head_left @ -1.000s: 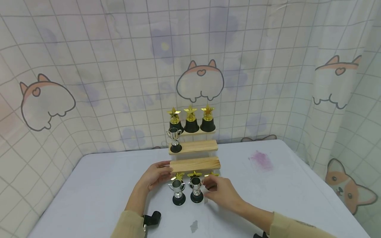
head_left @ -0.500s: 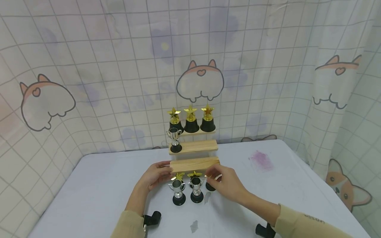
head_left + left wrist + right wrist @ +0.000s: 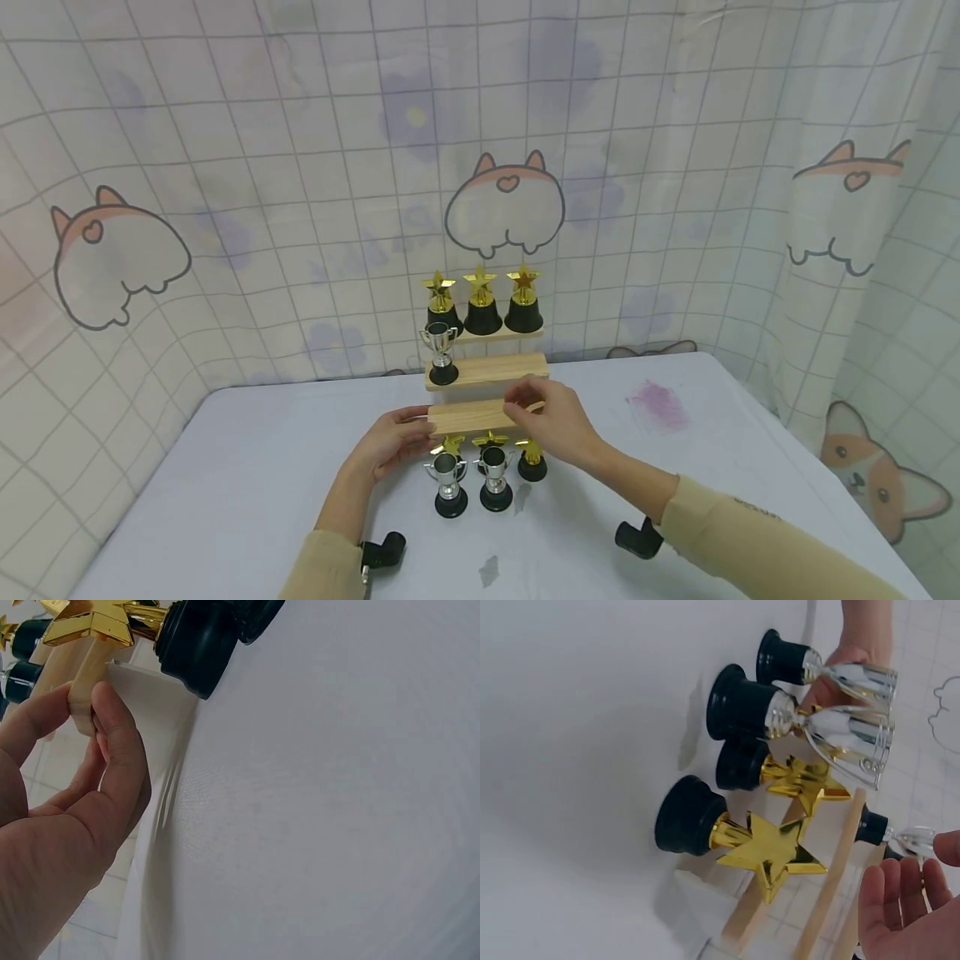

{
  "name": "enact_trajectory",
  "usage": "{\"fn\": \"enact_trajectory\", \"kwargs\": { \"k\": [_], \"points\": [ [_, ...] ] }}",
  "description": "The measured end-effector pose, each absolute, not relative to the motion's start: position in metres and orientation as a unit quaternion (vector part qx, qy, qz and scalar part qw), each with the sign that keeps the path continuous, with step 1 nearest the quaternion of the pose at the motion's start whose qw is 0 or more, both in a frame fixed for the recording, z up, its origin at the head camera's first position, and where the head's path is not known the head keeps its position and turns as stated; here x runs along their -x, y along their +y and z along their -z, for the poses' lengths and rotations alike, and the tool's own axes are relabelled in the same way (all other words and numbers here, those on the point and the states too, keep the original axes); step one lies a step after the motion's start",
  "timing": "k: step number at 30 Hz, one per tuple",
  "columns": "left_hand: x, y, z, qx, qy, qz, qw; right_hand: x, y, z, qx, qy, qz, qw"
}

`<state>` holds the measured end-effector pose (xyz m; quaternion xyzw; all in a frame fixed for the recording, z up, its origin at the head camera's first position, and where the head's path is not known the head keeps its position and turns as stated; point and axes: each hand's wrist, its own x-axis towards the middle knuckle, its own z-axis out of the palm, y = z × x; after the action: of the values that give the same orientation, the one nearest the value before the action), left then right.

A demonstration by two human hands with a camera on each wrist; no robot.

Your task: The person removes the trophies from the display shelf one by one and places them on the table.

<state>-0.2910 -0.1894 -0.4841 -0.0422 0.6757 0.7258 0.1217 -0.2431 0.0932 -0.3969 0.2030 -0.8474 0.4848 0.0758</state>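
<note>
In the head view my left hand [image 3: 393, 446] pinches the left end of the lowest wooden shelf board [image 3: 468, 417]. The left wrist view shows thumb and fingers on that board's end [image 3: 88, 690]. My right hand [image 3: 558, 421] hovers by the board's right part, its fingers loosely bent with nothing visible between them. Below it on the table stands a gold star trophy [image 3: 532, 460] with a black base. Two silver cup trophies [image 3: 495, 479] stand to its left, in front of two more star trophies [image 3: 806, 784]. Another silver cup trophy [image 3: 442, 354] is on the middle board's left end.
Three gold star trophies [image 3: 482, 304] stand in a row on the top board. The middle board [image 3: 502, 367] shows bare wood right of its cup. A white cloth covers the table [image 3: 262, 483], and a patterned curtain [image 3: 315, 167] hangs behind.
My right hand has moved up and away from the rightmost front star trophy, which now shows fully, toward the lowest board. The left hand has stayed on the board's end.
</note>
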Motion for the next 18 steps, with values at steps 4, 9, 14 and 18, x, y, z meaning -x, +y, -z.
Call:
{"fn": "enact_trajectory", "kwargs": {
  "k": [4, 9, 14, 18],
  "points": [
    [0.290, -0.189, 0.482, 0.043, 0.678, -0.723, 0.122, 0.252, 0.087, 0.392, -0.192, -0.846, -0.494, 0.059],
    [0.289, -0.189, 0.481, 0.046, 0.679, -0.722, 0.124, 0.260, 0.075, 0.386, -0.198, -0.836, -0.510, 0.040],
    [0.290, -0.189, 0.481, 0.047, 0.680, -0.721, 0.127, 0.268, 0.061, 0.381, -0.206, -0.833, -0.512, 0.041],
    [0.290, -0.189, 0.481, 0.049, 0.679, -0.721, 0.126, 0.277, 0.053, 0.379, -0.201, -0.830, -0.520, 0.030]
  ]
}}
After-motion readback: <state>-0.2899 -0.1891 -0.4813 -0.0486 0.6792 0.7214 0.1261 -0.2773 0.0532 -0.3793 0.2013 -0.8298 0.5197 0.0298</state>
